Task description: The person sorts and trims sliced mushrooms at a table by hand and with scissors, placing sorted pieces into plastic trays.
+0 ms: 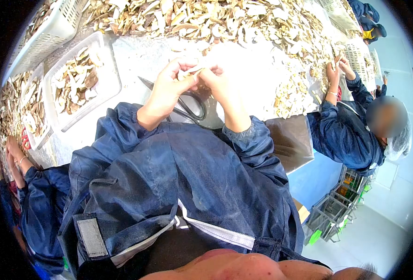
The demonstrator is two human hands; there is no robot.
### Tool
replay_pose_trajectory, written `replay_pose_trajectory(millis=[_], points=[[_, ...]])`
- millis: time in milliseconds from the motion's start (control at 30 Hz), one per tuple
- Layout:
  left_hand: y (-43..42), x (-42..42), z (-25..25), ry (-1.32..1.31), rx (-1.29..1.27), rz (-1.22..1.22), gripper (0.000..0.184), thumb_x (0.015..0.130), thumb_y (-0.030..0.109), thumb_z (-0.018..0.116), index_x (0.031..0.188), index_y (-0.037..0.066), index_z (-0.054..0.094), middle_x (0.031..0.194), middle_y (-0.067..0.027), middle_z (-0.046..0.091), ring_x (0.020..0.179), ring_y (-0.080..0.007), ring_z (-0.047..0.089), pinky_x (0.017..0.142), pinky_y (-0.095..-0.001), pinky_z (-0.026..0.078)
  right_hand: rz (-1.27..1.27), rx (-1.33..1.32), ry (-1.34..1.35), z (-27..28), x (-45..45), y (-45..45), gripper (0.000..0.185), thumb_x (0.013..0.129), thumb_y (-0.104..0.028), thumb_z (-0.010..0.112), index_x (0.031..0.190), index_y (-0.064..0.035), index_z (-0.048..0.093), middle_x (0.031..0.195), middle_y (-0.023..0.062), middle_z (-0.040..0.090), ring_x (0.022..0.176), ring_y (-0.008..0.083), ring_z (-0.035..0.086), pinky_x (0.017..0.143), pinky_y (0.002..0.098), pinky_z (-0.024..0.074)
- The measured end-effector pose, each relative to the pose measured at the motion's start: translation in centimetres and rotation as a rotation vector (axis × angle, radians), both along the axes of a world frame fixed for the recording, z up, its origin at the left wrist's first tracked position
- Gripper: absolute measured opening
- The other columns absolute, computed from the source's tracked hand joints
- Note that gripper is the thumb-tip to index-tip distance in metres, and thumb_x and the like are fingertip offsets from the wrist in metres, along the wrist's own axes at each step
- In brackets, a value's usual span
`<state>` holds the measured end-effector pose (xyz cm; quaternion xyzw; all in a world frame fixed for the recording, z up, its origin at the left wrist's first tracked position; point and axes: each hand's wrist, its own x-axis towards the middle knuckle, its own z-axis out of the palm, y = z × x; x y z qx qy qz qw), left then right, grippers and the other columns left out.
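My left hand [168,88] and my right hand [220,87] meet over the bright table, fingers closed in a pinch. Between them they hold a pale mushroom slice [189,73], partly covered by the fingers. Beneath my hands lies a pair of black-handled scissors [196,108], its blade pointing out to the left of my left hand. To the left stands a clear plastic tub [114,77] with sliced mushrooms [78,86] in it. A large heap of mushroom slices [206,19] spreads across the table beyond my hands.
A small pile of pale pieces [291,95] lies at right. White baskets [59,25] stand at the far left and far right. A co-worker [351,126] handles a piece at right; another person's sleeve [43,210] shows at left. Crates [334,205] stand on the floor.
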<state>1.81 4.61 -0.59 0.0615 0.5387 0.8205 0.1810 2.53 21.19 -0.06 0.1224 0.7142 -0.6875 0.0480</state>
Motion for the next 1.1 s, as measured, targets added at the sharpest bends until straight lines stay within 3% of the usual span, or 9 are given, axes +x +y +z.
replay_pose_trajectory(millis=[167, 300, 400, 600, 700, 867, 1000, 1100], points=[[-0.6, -0.4, 0.2, -0.235, 0.221, -0.035, 0.026, 0.093, 0.007, 0.066, 0.118, 0.003, 0.06, 0.108, -0.0059, 0.066, 0.09, -0.0127, 0.064, 0.075, -0.0257, 0.051, -0.006, -0.29, -0.076, 1.2, 0.2, 1.5, 0.011, 0.088, -0.009, 0.066, 0.089, 0.0017, 0.064, 0.074, 0.0032, 0.065, 0.061, 0.0064, 0.056, 0.055, 0.0226, 0.0432], [-1.7, -1.1, -0.5, -0.356, 0.323, -0.086, 0.026, 0.094, 0.008, 0.063, 0.12, 0.004, 0.061, 0.106, -0.0052, 0.067, 0.093, -0.0143, 0.065, 0.078, -0.0265, 0.051, -0.005, 0.203, -0.032, 2.8, 0.8, 3.0, 0.016, 0.091, -0.01, 0.064, 0.1, 0.0013, 0.07, 0.077, 0.0052, 0.067, 0.066, 0.0094, 0.059, 0.06, 0.0243, 0.0449], [-1.7, -1.2, -1.2, -0.392, 0.373, -0.112, 0.025, 0.095, 0.008, 0.061, 0.12, 0.004, 0.061, 0.105, -0.0049, 0.068, 0.092, -0.0144, 0.065, 0.078, -0.0263, 0.052, 0.064, 0.715, 0.156, 2.6, 1.0, 4.0, 0.018, 0.09, -0.009, 0.063, 0.104, -0.0015, 0.072, 0.075, 0.0062, 0.065, 0.065, 0.0102, 0.057, 0.061, 0.025, 0.045], [-1.6, -1.1, -0.9, -0.377, 0.389, -0.141, 0.024, 0.095, 0.007, 0.06, 0.119, 0.004, 0.061, 0.105, -0.0055, 0.068, 0.089, -0.0138, 0.065, 0.076, -0.0257, 0.053, 0.018, 0.413, 0.242, 2.2, 1.1, 2.2, 0.017, 0.09, -0.01, 0.065, 0.103, -0.0015, 0.071, 0.076, 0.0061, 0.067, 0.065, 0.0092, 0.058, 0.06, 0.0264, 0.0466], [-1.6, -1.0, -1.0, -0.349, 0.358, -0.161, 0.023, 0.095, 0.008, 0.062, 0.117, 0.003, 0.061, 0.103, -0.0058, 0.068, 0.087, -0.0129, 0.064, 0.073, -0.0254, 0.052, 0.089, -0.02, 0.068, 2.5, 1.2, 0.9, 0.014, 0.09, -0.009, 0.065, 0.099, 0.0012, 0.07, 0.077, 0.0044, 0.068, 0.067, 0.0077, 0.06, 0.06, 0.0245, 0.047], [-1.1, -0.5, -0.4, -0.21, 0.214, -0.197, 0.015, 0.093, 0.005, 0.065, 0.107, 0.005, 0.06, 0.094, -0.0031, 0.064, 0.081, -0.0122, 0.06, 0.07, -0.0253, 0.048, 0.126, -0.085, 0.021, 2.2, 1.5, 0.6, 0.011, 0.088, -0.009, 0.067, 0.09, 0.0022, 0.067, 0.076, 0.0038, 0.067, 0.065, 0.0071, 0.06, 0.057, 0.0222, 0.0467], [-1.0, -0.2, -0.2, -0.167, 0.156, -0.252, 0.014, 0.093, 0.005, 0.065, 0.106, 0.005, 0.06, 0.093, -0.0026, 0.064, 0.079, -0.0111, 0.059, 0.07, -0.0244, 0.047, 0.096, 0.05, 0.012, 2.2, 1.8, 0.1, 0.013, 0.085, -0.01, 0.07, 0.086, 0.0019, 0.066, 0.073, 0.0033, 0.067, 0.064, 0.0074, 0.06, 0.056, 0.0223, 0.0468], [-1.0, -0.2, 0.4, -0.208, 0.166, -0.246, 0.017, 0.093, 0.005, 0.065, 0.109, 0.004, 0.06, 0.092, -0.0033, 0.063, 0.079, -0.0113, 0.058, 0.07, -0.0242, 0.047, 0.118, -0.062, -0.051, 0.7, 1.1, 1.0, 0.012, 0.083, -0.01, 0.07, 0.084, 0.0019, 0.066, 0.072, 0.0033, 0.067, 0.066, 0.0073, 0.061, 0.057, 0.022, 0.0471]])
